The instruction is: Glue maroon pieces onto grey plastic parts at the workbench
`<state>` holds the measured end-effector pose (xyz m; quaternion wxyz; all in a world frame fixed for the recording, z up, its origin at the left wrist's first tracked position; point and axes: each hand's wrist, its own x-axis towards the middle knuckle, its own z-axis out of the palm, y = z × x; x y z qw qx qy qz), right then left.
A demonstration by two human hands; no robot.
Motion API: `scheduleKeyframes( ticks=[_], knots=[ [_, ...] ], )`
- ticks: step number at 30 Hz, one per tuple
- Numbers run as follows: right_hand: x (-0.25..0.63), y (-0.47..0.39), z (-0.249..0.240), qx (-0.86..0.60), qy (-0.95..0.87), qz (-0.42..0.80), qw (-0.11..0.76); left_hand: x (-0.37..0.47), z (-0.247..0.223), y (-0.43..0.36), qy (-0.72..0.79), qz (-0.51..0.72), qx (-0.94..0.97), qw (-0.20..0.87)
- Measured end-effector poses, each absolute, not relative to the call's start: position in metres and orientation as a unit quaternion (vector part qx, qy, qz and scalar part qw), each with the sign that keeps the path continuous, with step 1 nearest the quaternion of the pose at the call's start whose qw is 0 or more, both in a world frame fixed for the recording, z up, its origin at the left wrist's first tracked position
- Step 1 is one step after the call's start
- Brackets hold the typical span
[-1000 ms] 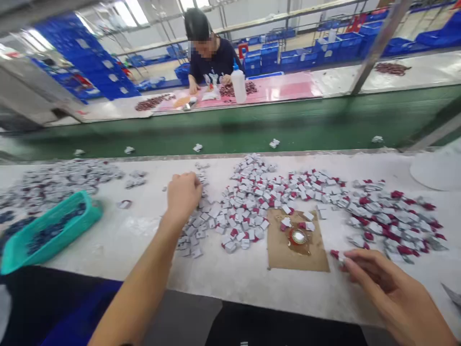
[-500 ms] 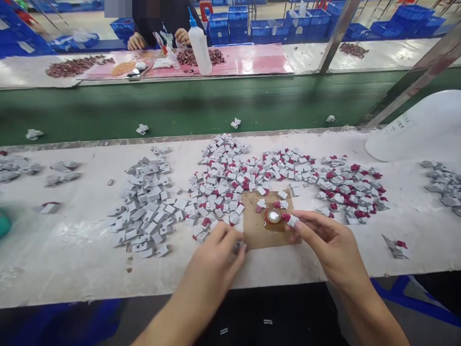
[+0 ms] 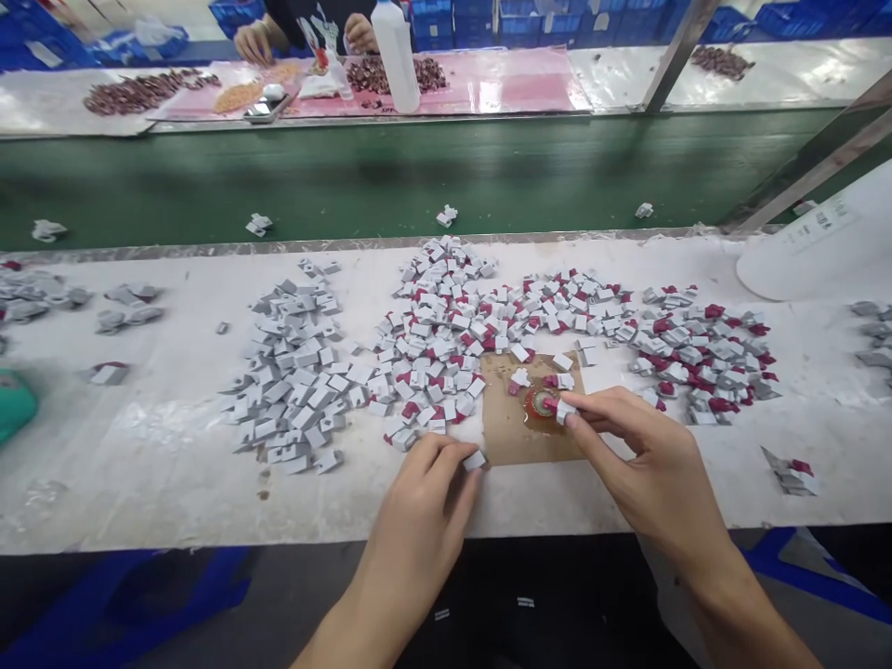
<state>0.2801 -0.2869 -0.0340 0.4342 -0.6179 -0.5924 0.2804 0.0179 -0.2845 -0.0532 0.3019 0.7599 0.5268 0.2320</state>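
Between the fingertips of my left hand [image 3: 436, 488] is a small grey piece [image 3: 475, 460], beside the lower left corner of a brown square sheet [image 3: 512, 444]. My right hand [image 3: 637, 455] pinches a grey-and-red piece [image 3: 563, 410] over a small round dish [image 3: 541, 402] on that sheet. The piece's red end covers part of the dish. Wet-looking brown liquid surrounds the dish. A few loose pieces lie on the sheet behind it. Piles of plain grey pieces [image 3: 299, 362] and grey-and-red pieces [image 3: 446, 325] spread to the left and behind.
Another grey-and-red pile [image 3: 697, 358] lies at the right, near a large white container [image 3: 829, 237]. A green object [image 3: 14, 406] sits at the left edge. Beyond the green strip [image 3: 348, 177], a person's hands [image 3: 255, 42] are near a white bottle [image 3: 397, 56] and dark red piles.
The view has tilted down and shifted left. My right hand has brought its piece over the round dish. The grey piece at my left hand now shows more clearly.
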Motion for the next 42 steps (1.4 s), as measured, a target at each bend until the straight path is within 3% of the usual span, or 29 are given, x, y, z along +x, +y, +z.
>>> scheduleKeyframes(
  ticks=[8, 15, 19, 24, 30, 42],
  knots=[
    [0.281, -0.286, -0.029, -0.62, -0.593, 0.281, 0.429, 0.019, -0.045, -0.281, 0.532, 0.206, 0.738, 0.361],
    [0.286, -0.29, -0.035, -0.617, -0.463, 0.385, 0.507, 0.019, -0.046, -0.282, 0.524, 0.19, 0.738, 0.38],
    [0.287, -0.291, -0.038, -0.578, -0.377, 0.477, 0.545, 0.026, -0.036, -0.274, 0.518, 0.241, 0.707, 0.416],
    [0.28, -0.291, -0.033, -0.514, -0.354, 0.544, 0.56, 0.053, -0.019, -0.256, 0.479, 0.355, 0.567, 0.569],
    [0.276, -0.294, -0.031, -0.509, -0.359, 0.54, 0.566, 0.082, -0.013, -0.247, 0.405, 0.388, 0.488, 0.669],
    [0.276, -0.294, -0.029, -0.533, -0.444, 0.481, 0.536, 0.084, -0.018, -0.244, 0.401, 0.381, 0.525, 0.647]
  ],
)
